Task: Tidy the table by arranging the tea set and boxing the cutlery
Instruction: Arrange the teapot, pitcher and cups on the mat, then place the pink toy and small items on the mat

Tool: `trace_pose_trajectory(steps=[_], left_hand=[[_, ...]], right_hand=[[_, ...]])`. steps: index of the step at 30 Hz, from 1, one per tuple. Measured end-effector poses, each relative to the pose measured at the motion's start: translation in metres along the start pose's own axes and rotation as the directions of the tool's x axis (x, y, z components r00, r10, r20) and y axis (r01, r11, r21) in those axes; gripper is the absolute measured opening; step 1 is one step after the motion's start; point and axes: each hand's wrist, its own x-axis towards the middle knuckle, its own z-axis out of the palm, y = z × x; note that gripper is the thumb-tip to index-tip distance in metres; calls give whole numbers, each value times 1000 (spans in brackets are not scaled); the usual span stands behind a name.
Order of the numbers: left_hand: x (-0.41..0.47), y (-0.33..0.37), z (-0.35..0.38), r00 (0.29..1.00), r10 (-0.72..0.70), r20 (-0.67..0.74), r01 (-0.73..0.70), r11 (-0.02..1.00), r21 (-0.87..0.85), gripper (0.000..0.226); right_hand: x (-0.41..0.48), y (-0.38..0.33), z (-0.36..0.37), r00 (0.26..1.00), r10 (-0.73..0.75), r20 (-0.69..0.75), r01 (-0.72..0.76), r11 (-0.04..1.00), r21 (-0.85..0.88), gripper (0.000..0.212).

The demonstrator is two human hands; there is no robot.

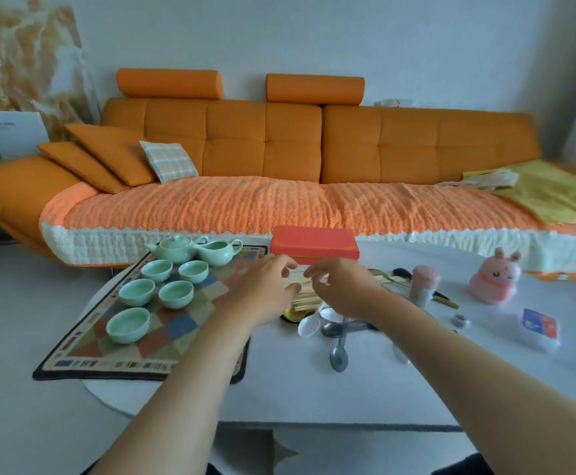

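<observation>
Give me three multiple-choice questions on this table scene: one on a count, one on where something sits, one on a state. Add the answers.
1. How many green cups are on the patterned mat?
A) three
B) five
C) seven

2. Where does the teapot stand?
A) on the floor
B) stacked on a cup
C) at the mat's far edge, beside the pitcher

3. How do the cups stand?
A) upright, mouths up
B) upside down
C) tipped on their sides

Answers:
1 B: five separate cups can be counted on the mat.
2 C: the teapot and pitcher sit side by side behind the cups.
3 A: every cup shows its open mouth and inside.
</observation>
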Motion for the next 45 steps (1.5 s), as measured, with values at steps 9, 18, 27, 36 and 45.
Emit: trace_pose_trajectory(steps=[9, 18, 27, 36, 45], left_hand=[[47, 81, 85, 962, 227, 152, -219, 973, -67, 45], [61, 116, 138, 951, 228, 209, -200, 969, -145, 61], [67, 92, 113, 989, 150, 10, -135, 912, -388, 59], [56, 34, 61, 999, -5, -36, -9, 915, -404, 45], [58, -60, -1, 999, -27, 28, 30, 993, -114, 62]], right_hand=[[-16, 129, -53, 939, 313, -142, -339, 913, -227, 60], [-12, 159, -51, 950, 304, -66, -309, 947, -83, 41], [0, 104, -45, 941, 281, -191, -159, 861, 483, 59], [22, 52, -3, 968, 220, -122, -105, 795, 598, 49], [73, -9, 43, 992, 124, -24, -89, 821, 565, 47]])
